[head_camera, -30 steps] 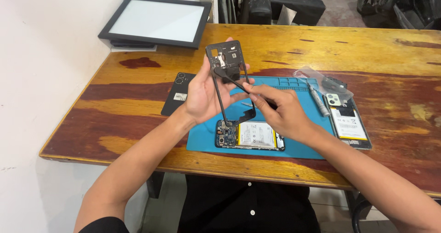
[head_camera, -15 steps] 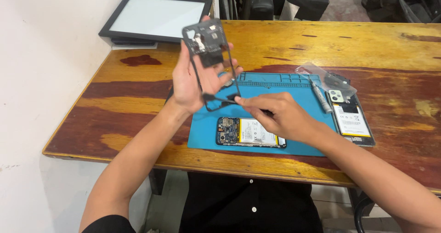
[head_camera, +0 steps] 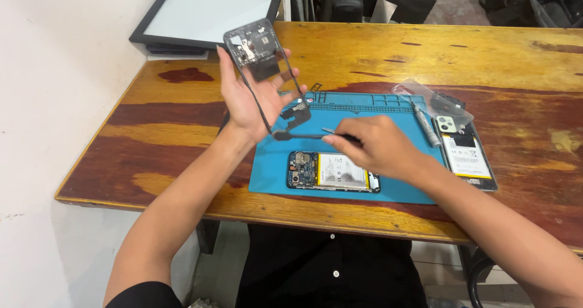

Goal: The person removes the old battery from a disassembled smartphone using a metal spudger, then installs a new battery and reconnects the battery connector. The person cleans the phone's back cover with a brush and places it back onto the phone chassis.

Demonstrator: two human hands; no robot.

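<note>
My left hand [head_camera: 252, 98] holds a dark phone frame [head_camera: 262, 71] lifted off the table, tilted, its camera end up and away from me; my fingers are wrapped round its left rail and clamped on it, and the frame's lower end hangs just above the back left part of the blue work mat [head_camera: 388, 150]. My right hand [head_camera: 376, 147] rests low over the middle of the mat, fingers pinched shut on a thin metal tool [head_camera: 333, 132] whose tip points left toward the bottom edge of the frame, close to it; I cannot tell if they touch. Just in front of that hand lies the opened phone body [head_camera: 334, 179], flat on the mat near its front edge, circuit board and battery showing. To the right, partly off the mat, a second phone [head_camera: 464, 159] lies face down with a grey screwdriver [head_camera: 425, 126] beside it and a clear plastic bag [head_camera: 434, 98] behind. The wooden table [head_camera: 388, 53] is open beyond the mat toward the far edge and on its left side up to the wall, where a black-framed panel [head_camera: 206, 16] sits at the back corner. The mat's moulded trays [head_camera: 364, 99] along its back edge hold nothing I can make out.
</note>
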